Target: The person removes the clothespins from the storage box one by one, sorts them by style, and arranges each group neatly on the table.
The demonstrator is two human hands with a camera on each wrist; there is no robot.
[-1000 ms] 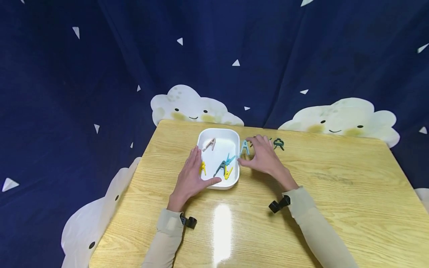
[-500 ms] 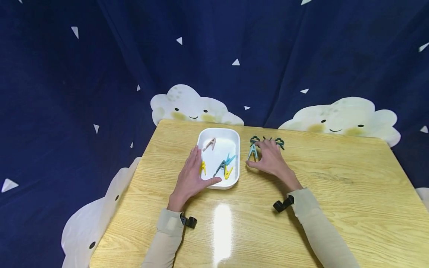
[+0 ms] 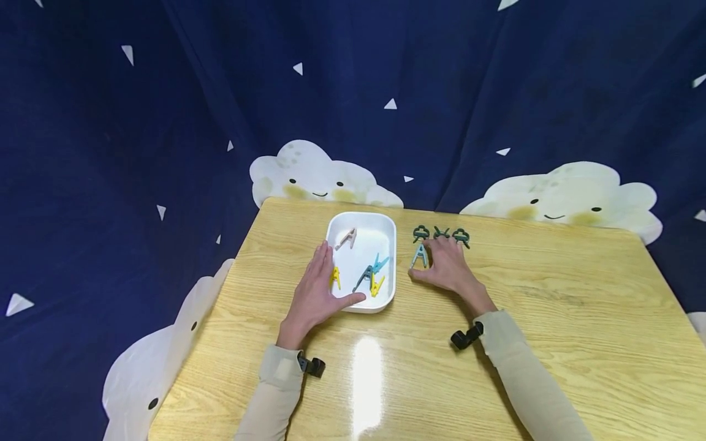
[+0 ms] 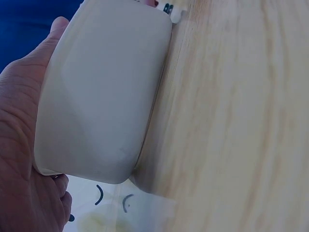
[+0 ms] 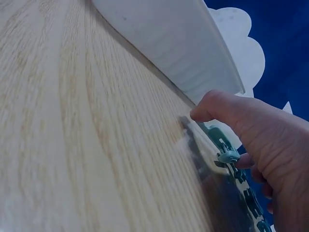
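Observation:
In the head view my left hand (image 3: 312,294) rests against the left and near sides of a white tray (image 3: 390,269), fingers straight and thumb along the near rim. Inside lie a beige clip (image 3: 347,239), a bright blue clip (image 3: 379,263), a dark teal clip (image 3: 364,278) and two yellow clips, one (image 3: 377,285) on the right and another (image 3: 335,277) by my left fingers. My right hand (image 3: 449,266) pinches a pale teal spring clip (image 3: 420,254) low over the table, right of the tray. The right wrist view shows my thumb at the end of this clip (image 5: 228,157).
Three dark green clips stand in a row behind my right hand: a left one (image 3: 421,232), a middle one (image 3: 441,233) partly covered by my fingers, and a right one (image 3: 461,236). A blue cloud-print curtain (image 3: 353,92) hangs behind the wooden table (image 3: 551,306).
My right hand has carried the pale teal clip away from the tray's right edge, rightward and slightly nearer, to just in front of the left green clip. My left hand stays on the tray.

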